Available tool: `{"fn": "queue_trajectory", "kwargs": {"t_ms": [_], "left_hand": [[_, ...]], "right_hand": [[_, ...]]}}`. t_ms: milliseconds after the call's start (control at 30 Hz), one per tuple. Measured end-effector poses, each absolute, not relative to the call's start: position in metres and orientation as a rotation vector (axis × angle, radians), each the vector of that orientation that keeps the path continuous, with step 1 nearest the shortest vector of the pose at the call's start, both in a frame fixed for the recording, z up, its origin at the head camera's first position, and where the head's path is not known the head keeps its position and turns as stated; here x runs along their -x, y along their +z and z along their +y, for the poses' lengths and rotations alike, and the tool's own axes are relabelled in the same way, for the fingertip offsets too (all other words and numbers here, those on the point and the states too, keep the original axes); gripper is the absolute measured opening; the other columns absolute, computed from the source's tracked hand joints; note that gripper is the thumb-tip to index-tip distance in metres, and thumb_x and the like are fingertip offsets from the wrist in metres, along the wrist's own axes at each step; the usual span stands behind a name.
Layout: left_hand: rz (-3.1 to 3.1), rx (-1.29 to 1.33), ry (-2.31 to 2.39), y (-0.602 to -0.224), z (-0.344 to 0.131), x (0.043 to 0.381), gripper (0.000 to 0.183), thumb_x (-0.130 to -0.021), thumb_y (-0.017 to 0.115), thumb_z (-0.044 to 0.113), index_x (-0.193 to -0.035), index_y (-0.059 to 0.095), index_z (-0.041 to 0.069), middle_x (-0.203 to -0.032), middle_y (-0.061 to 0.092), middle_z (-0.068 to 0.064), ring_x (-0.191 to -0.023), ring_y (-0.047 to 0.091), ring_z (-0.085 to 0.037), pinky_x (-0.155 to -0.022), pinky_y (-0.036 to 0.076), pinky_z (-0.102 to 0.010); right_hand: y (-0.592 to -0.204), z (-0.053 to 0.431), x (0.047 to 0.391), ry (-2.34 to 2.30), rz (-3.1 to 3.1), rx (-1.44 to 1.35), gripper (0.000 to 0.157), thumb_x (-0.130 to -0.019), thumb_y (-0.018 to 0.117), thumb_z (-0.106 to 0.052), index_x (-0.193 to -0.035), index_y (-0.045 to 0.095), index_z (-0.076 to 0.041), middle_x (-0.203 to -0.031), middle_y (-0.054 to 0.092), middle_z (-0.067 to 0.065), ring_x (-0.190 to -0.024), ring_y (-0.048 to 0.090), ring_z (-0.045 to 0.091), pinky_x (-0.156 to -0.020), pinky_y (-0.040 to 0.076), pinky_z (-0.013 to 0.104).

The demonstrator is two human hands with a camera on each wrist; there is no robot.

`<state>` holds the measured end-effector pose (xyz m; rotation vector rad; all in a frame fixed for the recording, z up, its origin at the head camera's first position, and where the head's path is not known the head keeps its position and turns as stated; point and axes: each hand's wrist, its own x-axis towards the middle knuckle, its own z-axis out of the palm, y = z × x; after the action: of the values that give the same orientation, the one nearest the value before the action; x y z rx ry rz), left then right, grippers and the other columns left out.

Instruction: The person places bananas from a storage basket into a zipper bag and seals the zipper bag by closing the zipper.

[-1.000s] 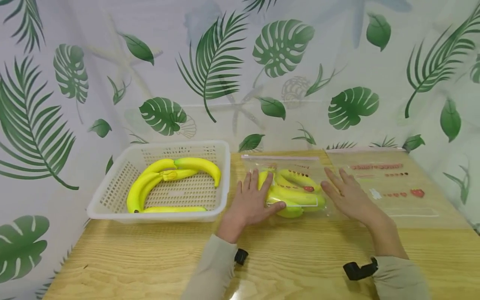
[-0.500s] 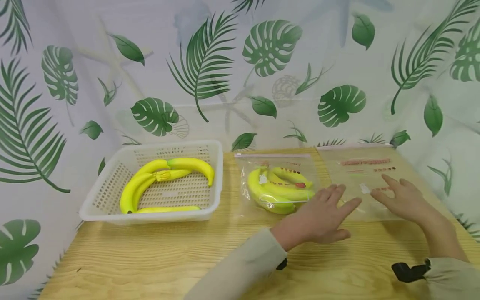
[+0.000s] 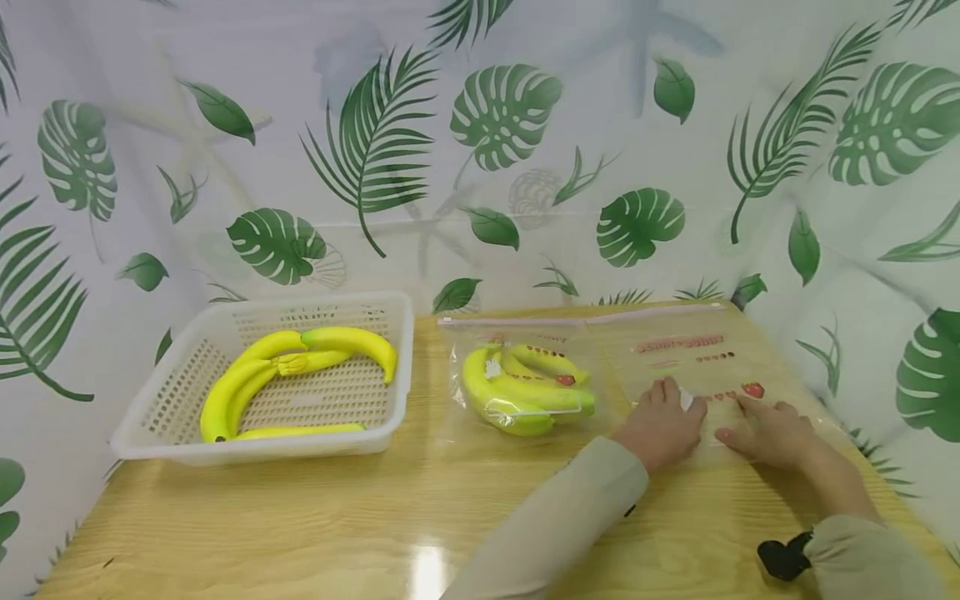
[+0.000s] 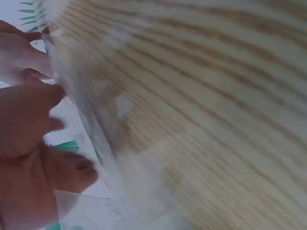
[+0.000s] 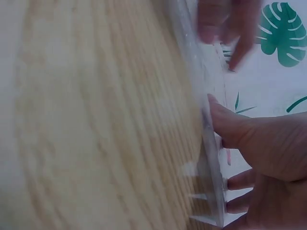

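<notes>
An unfilled clear zip bag (image 3: pixel 675 358) with red print lies flat at the right of the table, and both hands are at it. My left hand (image 3: pixel 663 423) is at its near left part with bent fingers. In the left wrist view the thumb and fingers (image 4: pixel 29 112) are apart. My right hand (image 3: pixel 772 433) touches the bag's near right part; in the right wrist view its thumb (image 5: pixel 228 122) and fingers rest against the plastic. Left of this bag lies another zip bag (image 3: pixel 456 417) with several bananas (image 3: pixel 487 387) inside.
A white perforated basket (image 3: pixel 401 400) holding several yellow bananas (image 3: pixel 232 387) stands at the left of the wooden table (image 3: pixel 315 525). Behind the table hangs a leaf-printed cloth (image 3: pixel 405 250).
My left hand has left the banana-filled bag and moved right onto the unfilled one. My right hand has also moved right, onto that bag. The view has turned right.
</notes>
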<state>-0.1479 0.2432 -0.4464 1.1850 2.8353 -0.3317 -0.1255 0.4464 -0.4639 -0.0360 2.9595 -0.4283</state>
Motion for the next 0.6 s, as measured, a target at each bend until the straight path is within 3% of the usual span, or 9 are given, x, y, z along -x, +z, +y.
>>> {"fn": "queue_trajectory", "kwargs": {"t_ms": [200, 300, 533, 600], "left_hand": [[2.754, -1.097, -0.435, -0.461, 0.241, 0.143, 0.057, -0.105, 0.028, 0.053, -0.157, 0.023, 0.030, -0.160, 0.024, -0.010, -0.147, 0.025, -0.023, -0.115, 0.029, -0.027], [2.735, -1.065, -0.403, -0.464, 0.243, 0.138, 0.061, -0.103, 0.027, 0.060, -0.158, 0.018, 0.036, -0.163, 0.019, -0.007, -0.148, 0.020, -0.021, -0.115, 0.027, -0.025], [2.734, -0.993, -0.285, -0.464, 0.238, 0.141, 0.062, -0.097, 0.028, 0.070, -0.154, 0.014, 0.052, -0.164, 0.014, 0.005, -0.150, 0.013, -0.012, -0.114, 0.027, -0.054], [2.720, -1.004, -0.257, -0.464, 0.235, 0.145, 0.062, -0.096, 0.028, 0.072, -0.153, 0.012, 0.054, -0.164, 0.013, 0.008, -0.150, 0.011, -0.010, -0.113, 0.026, -0.057]], "right_hand": [[-0.462, 0.443, 0.130, -0.361, 2.955, 0.140, 0.076, -0.092, 0.068, -0.035, -0.133, 0.038, 0.023, -0.121, 0.052, 0.044, -0.109, 0.043, 0.066, -0.085, 0.039, 0.072], [-0.457, 0.449, 0.134, -0.430, 2.927, 0.171, 0.074, -0.089, 0.073, -0.029, -0.133, 0.040, 0.021, -0.120, 0.049, 0.047, -0.109, 0.045, 0.065, -0.086, 0.042, 0.069], [-0.447, 0.455, 0.146, -0.584, 2.888, 0.166, 0.073, -0.081, 0.080, -0.018, -0.131, 0.042, 0.018, -0.124, 0.043, 0.051, -0.113, 0.045, 0.066, -0.091, 0.041, 0.069], [-0.446, 0.457, 0.150, -0.600, 2.872, 0.165, 0.072, -0.080, 0.080, -0.016, -0.130, 0.041, 0.018, -0.123, 0.042, 0.051, -0.114, 0.043, 0.066, -0.093, 0.039, 0.069]]}}
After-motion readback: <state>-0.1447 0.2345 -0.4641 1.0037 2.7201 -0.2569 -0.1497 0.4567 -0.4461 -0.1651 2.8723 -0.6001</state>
